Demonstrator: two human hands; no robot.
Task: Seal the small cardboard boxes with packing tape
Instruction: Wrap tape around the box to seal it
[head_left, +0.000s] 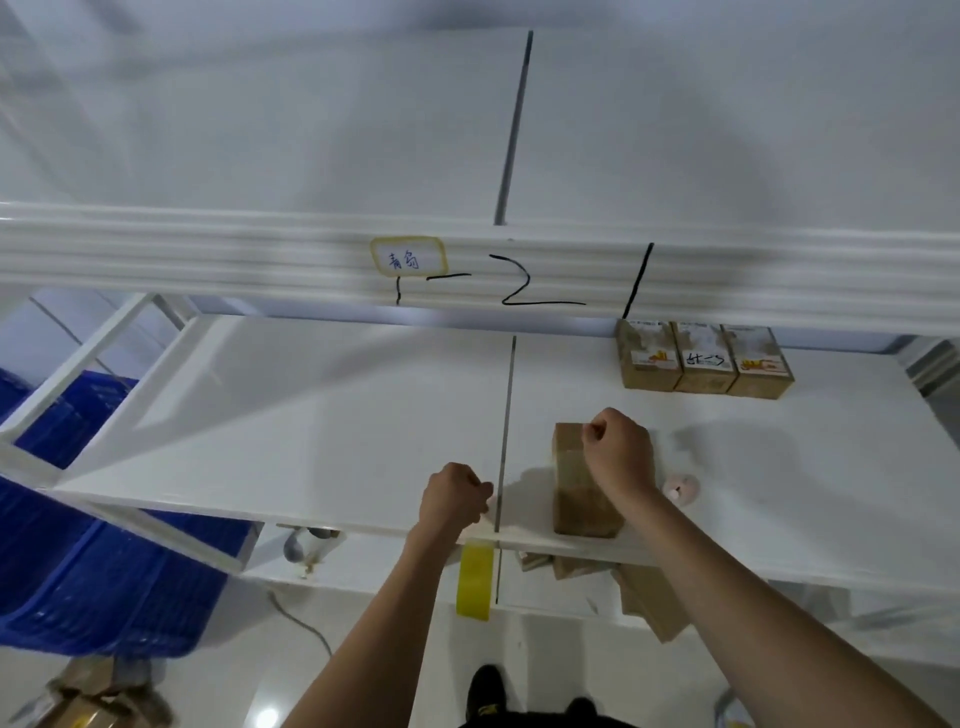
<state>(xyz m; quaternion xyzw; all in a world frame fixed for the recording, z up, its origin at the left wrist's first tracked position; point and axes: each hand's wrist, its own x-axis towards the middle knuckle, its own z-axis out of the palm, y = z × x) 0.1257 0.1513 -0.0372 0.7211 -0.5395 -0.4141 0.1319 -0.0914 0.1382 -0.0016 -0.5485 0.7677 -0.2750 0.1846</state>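
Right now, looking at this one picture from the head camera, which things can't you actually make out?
- Right hand: curled fingers cover the top of the brown cardboard box; what they hold is hidden.
- Left hand: its pinch is too small to tell.
- Round pale object: partly behind the right wrist, blurred.
- Three small printed cartons: tops cut off by the white shelf beam.
- Loose cardboard pieces: half hidden under the white shelf board.
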